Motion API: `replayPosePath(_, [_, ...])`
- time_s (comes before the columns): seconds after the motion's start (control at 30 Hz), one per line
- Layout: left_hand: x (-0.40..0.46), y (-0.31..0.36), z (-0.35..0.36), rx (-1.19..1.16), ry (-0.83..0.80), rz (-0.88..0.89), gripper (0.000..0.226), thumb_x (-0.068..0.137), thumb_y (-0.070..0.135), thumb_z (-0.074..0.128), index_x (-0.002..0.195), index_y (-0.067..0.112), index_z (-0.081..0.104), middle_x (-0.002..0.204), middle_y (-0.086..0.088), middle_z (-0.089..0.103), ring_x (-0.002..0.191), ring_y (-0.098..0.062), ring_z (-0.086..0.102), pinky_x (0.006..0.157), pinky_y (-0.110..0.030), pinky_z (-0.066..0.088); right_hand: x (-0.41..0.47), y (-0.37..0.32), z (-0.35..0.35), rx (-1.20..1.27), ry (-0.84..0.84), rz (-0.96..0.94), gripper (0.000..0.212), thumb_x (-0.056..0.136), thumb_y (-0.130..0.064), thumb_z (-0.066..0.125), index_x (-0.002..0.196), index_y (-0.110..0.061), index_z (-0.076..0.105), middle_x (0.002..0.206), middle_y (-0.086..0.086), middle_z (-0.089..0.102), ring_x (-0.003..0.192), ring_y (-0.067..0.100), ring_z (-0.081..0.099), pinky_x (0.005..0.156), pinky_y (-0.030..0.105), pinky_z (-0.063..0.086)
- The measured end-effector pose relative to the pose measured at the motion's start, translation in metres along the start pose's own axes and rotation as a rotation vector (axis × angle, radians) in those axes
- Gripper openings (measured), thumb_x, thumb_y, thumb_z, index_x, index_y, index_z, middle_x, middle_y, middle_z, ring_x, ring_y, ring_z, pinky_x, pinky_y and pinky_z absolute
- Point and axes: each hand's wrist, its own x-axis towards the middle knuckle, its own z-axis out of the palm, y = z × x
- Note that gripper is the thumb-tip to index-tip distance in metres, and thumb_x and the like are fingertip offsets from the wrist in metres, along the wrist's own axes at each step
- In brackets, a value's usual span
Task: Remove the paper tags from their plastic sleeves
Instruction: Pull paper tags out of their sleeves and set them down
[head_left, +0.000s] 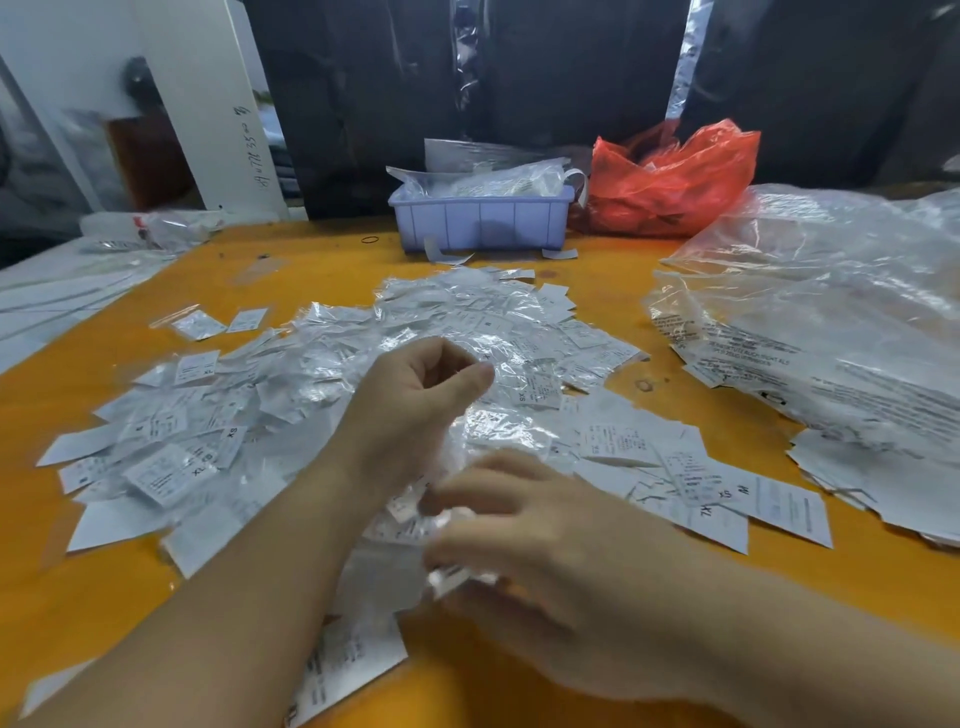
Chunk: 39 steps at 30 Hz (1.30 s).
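A wide heap of small clear plastic sleeves with white paper tags (483, 332) covers the middle of the orange table (104, 587). Loose white paper tags (769, 506) lie to the right, with more on the left (156, 478). My left hand (415, 395) hovers over the heap with its fingers curled and thumb near the fingertips; nothing shows in it. My right hand (524, 525), blurred by motion, is nearer to me and pinches a crinkled clear sleeve (452, 574) at its fingertips.
A lilac plastic bin (483, 221) filled with clear bags stands at the far table edge, a red plastic bag (670, 182) beside it. Large clear printed bags (810, 322) pile up on the right. A rubber band (370, 239) lies near the bin.
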Motion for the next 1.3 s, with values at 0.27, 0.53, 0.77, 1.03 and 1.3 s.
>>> replayPosePath(0.27, [-0.003,0.004,0.008,-0.231,0.017,-0.041,0.023,0.092,0.029,0.062,0.08,0.009,0.064,0.052,0.008,0.046,0.041,-0.005,0.033,0.038,-0.013,0.028,0.007,0.0,0.01,0.0,-0.101,-0.059,0.023,0.1,-0.028,0.049,0.116,-0.018,0.061,0.13,-0.003,0.058,0.13,0.02,0.037,0.104,0.038,0.034])
replayPosePath(0.53, [-0.003,0.012,-0.002,-0.261,0.046,0.019,0.03,0.078,0.041,0.064,0.08,0.012,0.064,0.055,0.007,0.049,0.05,-0.007,0.037,0.043,-0.015,0.032,0.006,0.005,0.006,-0.132,-0.105,-0.012,0.027,0.101,-0.035,0.044,0.12,-0.024,0.059,0.12,-0.01,0.063,0.116,0.017,0.044,0.1,0.032,0.032])
replayPosePath(0.77, [-0.007,0.008,0.002,0.038,-0.044,0.12,0.021,0.091,0.025,0.064,0.081,0.007,0.064,0.059,-0.001,0.05,0.05,-0.004,0.042,0.05,-0.012,0.037,0.005,0.01,0.002,-0.207,-0.077,0.086,0.027,0.101,-0.037,0.04,0.12,-0.028,0.057,0.122,-0.012,0.06,0.117,0.018,0.041,0.1,0.036,0.03])
replayPosePath(1.03, [-0.005,0.004,0.005,0.086,-0.063,0.073,0.022,0.092,0.031,0.064,0.078,0.014,0.065,0.059,0.008,0.055,0.05,-0.002,0.046,0.049,-0.013,0.038,0.006,0.005,0.007,-0.134,-0.087,-0.003,0.024,0.1,-0.031,0.046,0.117,-0.024,0.06,0.132,-0.008,0.056,0.128,0.021,0.039,0.108,0.037,0.028])
replayPosePath(1.3, [-0.006,0.007,0.002,0.109,-0.061,0.095,0.023,0.092,0.032,0.062,0.081,0.012,0.065,0.059,0.008,0.055,0.051,-0.002,0.047,0.052,-0.014,0.039,0.007,0.012,0.009,-0.159,-0.083,0.018,0.029,0.102,-0.035,0.042,0.123,-0.024,0.059,0.134,-0.01,0.057,0.129,0.018,0.039,0.108,0.034,0.023])
